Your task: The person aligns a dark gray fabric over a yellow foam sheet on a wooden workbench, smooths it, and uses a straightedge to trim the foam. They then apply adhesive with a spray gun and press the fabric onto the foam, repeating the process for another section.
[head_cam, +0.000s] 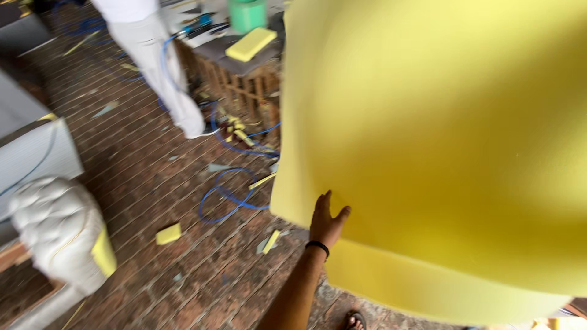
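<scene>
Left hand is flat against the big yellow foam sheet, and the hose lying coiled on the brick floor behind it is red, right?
Not quite: in the head view the hose coiled on the brick floor is blue, not red. The left hand does press flat against the big yellow foam sheet.

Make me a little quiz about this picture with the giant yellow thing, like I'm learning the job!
1. True or false: the left hand presses flat on the big yellow foam sheet.
2. What loops across the brick floor? A) thin blue hose B) red rope C) metal chain
3. What small thing lies on the wooden table at the top?

Key: 1 true. 2 A. 3 a small yellow foam block.
</scene>
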